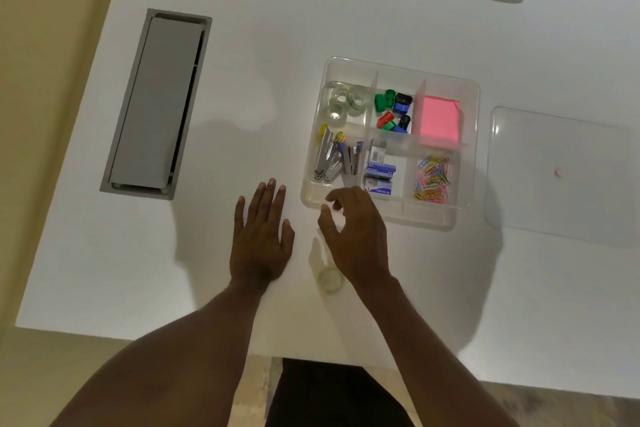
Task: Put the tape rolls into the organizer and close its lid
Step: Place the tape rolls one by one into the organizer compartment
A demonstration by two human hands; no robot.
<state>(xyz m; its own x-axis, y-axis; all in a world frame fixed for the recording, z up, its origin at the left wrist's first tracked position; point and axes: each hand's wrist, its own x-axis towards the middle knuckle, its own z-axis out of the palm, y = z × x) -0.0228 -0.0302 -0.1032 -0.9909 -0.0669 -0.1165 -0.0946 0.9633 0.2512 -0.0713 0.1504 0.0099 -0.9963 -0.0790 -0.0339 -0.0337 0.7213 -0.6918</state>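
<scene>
I count three clear tape rolls (344, 101) already sitting in the far-left compartment of the organizer (468, 94), clustered together and touching. One more tape roll (329, 280) lies loose on the table (415, 28), on the near side of the organizer, just beside my right wrist and between my two forearms. So by my reckoning most of the loading is done; what is left is this last roll and then the lid.

The lid (561, 173) lies flat on the table to the right of the organizer, apart from it and not yet on. The other compartments hold sharpeners (394, 110), a pink note pad (439, 120), staplers (332, 156), staple boxes (380, 174) and coloured paper clips (433, 178), none of which I need to touch.

My left hand (260, 236) rests flat on the table, fingers spread and straight, holding nothing. My right hand (356, 236) hovers at the near-left corner of the organizer, fingers loosely curled with thumb and forefinger parted; the picture is soft there, but it looks empty to me, with nothing pinched between the fingertips. The loose roll is nearer to me than that hand's fingers, so I judge the right hand must draw back toward me to reach it
</scene>
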